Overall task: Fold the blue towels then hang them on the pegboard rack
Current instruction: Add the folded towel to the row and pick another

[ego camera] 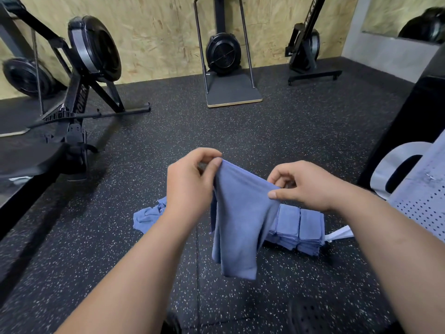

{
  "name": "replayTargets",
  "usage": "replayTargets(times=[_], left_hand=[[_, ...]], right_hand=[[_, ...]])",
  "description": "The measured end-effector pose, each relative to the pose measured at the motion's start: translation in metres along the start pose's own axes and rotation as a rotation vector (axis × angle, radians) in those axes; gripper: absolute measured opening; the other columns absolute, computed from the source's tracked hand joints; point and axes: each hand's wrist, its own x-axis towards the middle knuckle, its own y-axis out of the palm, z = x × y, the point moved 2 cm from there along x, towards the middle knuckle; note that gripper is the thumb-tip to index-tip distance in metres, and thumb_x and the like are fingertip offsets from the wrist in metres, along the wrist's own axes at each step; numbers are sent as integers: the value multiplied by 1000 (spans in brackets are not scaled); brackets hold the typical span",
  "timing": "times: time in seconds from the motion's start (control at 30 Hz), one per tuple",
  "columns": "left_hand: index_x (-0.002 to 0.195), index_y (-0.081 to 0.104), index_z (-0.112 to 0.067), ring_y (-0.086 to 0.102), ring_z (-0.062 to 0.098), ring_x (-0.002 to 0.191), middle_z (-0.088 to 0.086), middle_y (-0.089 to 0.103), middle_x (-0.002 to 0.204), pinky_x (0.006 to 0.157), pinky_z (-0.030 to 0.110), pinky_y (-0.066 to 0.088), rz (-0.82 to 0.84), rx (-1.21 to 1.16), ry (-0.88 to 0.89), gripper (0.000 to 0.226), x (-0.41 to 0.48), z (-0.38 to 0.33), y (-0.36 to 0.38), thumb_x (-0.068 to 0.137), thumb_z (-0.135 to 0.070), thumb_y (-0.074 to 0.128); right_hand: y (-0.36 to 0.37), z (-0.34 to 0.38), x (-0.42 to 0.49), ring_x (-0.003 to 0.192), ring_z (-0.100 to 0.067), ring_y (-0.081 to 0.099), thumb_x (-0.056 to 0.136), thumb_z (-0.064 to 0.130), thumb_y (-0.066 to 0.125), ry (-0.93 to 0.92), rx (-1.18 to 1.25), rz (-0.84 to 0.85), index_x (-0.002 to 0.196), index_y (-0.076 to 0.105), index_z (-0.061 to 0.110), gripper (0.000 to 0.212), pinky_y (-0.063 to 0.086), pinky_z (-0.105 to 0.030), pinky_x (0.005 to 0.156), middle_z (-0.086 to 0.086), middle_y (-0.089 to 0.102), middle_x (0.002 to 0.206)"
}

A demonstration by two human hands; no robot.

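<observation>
Folding step: left hand and right hand pinch the soft blue cloth towel by its top edge, apparently already doubled; next, bring the corners together.

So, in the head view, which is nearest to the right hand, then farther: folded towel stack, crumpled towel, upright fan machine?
1. Folded towel stack, on the floor just under the right hand.
2. Crumpled towel, on the floor, farther left.
3. Upright fan machine, at the back wall, centre.

Even, medium-bright indoor light.
Soft shadows on floor; towel slightly soft; frame edges bent by wide lens.
</observation>
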Motion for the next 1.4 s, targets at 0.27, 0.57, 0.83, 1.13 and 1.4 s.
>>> replayTargets(times=[0.27, 0.57, 0.83, 1.13, 1.4], left_hand=[[105, 75, -14, 78, 25, 71, 7, 77, 89, 79, 52, 66, -220, -301, -288, 10, 15, 33, -30, 102, -8, 67], [106, 76, -13, 80, 26, 83, 10, 79, 94, 91, 48, 64, -150, -339, -316, 12, 17, 46, -38, 103, -6, 67], [106, 76, -12, 79, 30, 81, 11, 77, 90, 84, 44, 65, -154, -387, -265, 13, 17, 41, -36, 104, -6, 65], [107, 76, -12, 80, 25, 89, 9, 81, 93, 97, 49, 61, -162, -396, -362, 11, 17, 54, -30, 98, -5, 72], [100, 73, -17, 80, 20, 77, 4, 79, 86, 85, 49, 65, -154, -221, -318, 12, 19, 59, -30, 98, -5, 72]], right_hand=[[-21, -46, -6, 73, -5, 66, 88, 37, 85, 263, -297, -216, 81, 71, 33, 16, 53, -32, 72, 18, 72, 72], [-28, -59, -11, 99, -24, 54, 94, 44, 73, 327, -444, -461, 86, 62, 51, 16, 49, -38, 78, 2, 68, 97], [-33, -42, -13, 105, -33, 49, 98, 44, 70, 419, -671, -702, 88, 77, 34, 17, 45, -42, 81, -3, 61, 102], [-32, -40, -10, 97, -27, 66, 98, 29, 73, 274, -338, -758, 108, 81, 31, 13, 56, -41, 80, 3, 77, 100], [-42, -39, -11, 93, -27, 65, 94, 23, 77, 151, -281, -886, 119, 76, 30, 26, 54, -41, 87, 9, 75, 95]])
